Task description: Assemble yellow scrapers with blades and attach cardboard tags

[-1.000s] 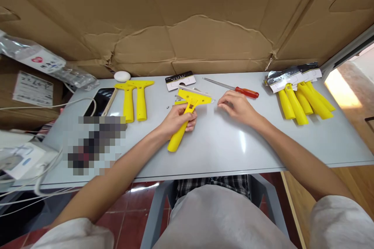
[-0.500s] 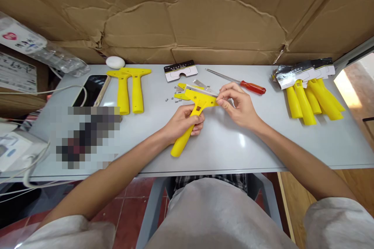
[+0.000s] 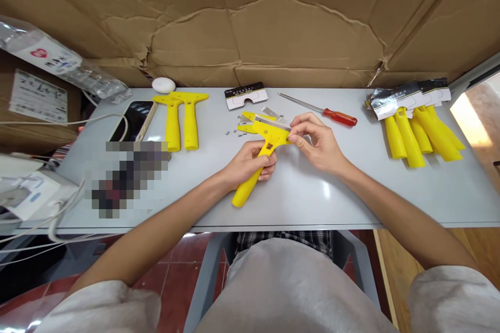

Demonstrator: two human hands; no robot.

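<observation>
Holding the yellow scraper (image 3: 277, 137) above the worktop (image 3: 351, 197), near the middle of its front edge, the left hand (image 3: 250, 164) clasps the handle; the right hand (image 3: 317, 143) pinches the head's right end. Good practice braces the handle, keeping skin off the blade (image 3: 271, 122).

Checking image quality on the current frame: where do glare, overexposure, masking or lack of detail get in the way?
Head view: a small glare spot on the tabletop, below the right hand; head view: overexposed light on the floor at right; head view: a pixelated block hides the item at left; head view: yellow scraper fairly crisp, loose screws too small for detail.
</observation>
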